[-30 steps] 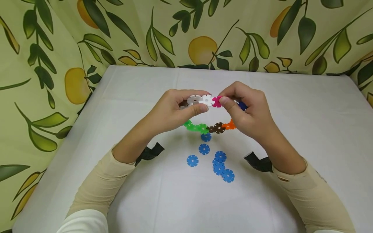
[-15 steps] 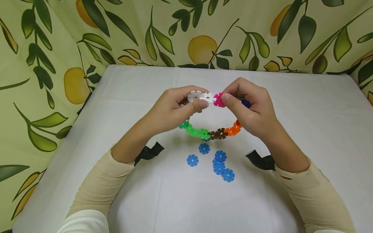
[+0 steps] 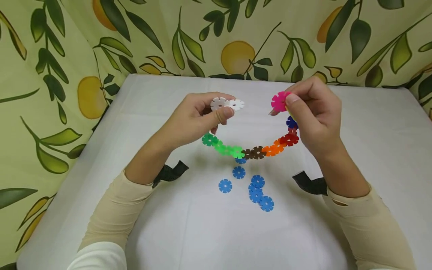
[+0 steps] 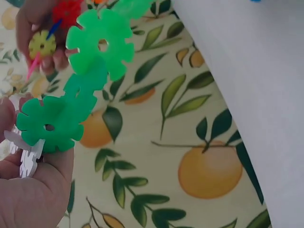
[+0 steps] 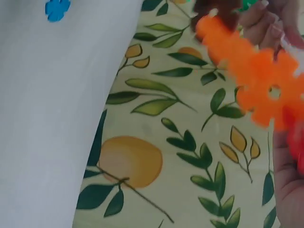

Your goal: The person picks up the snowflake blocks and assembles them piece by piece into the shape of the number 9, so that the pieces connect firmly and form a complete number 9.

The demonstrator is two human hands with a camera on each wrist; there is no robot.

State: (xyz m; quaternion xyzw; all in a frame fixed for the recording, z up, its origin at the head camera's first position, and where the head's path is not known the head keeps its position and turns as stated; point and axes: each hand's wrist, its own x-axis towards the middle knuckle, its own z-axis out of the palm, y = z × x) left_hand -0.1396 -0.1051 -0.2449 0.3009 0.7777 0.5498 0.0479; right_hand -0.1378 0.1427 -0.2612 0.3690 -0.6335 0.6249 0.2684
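Observation:
A chain of notched plastic discs hangs in a curve between both hands over the table. My left hand (image 3: 189, 123) pinches its white discs (image 3: 237, 105) between thumb and fingers. From there it runs through green discs (image 3: 210, 140), brown discs (image 3: 258, 153), orange discs (image 3: 270, 151), red discs (image 3: 290, 140) and a dark blue disc (image 3: 291, 122). The other end is a pink disc (image 3: 278, 101), gripped by thumb and fingers of my right hand (image 3: 317, 120). A yellow disc (image 4: 42, 45) shows beside the pink one in the left wrist view. White and pink ends are apart.
Several loose blue discs (image 3: 267, 204) lie on the white-covered table (image 3: 202, 232) below the chain, some overlapping. A curtain (image 3: 152, 37) printed with fruit and leaves hangs behind and to the left. Black straps (image 3: 308, 184) stick out at both wrists.
The pink disc has come away from the white disc. My right hand has moved right and up with it, widening the gap, while my left hand has risen slightly.

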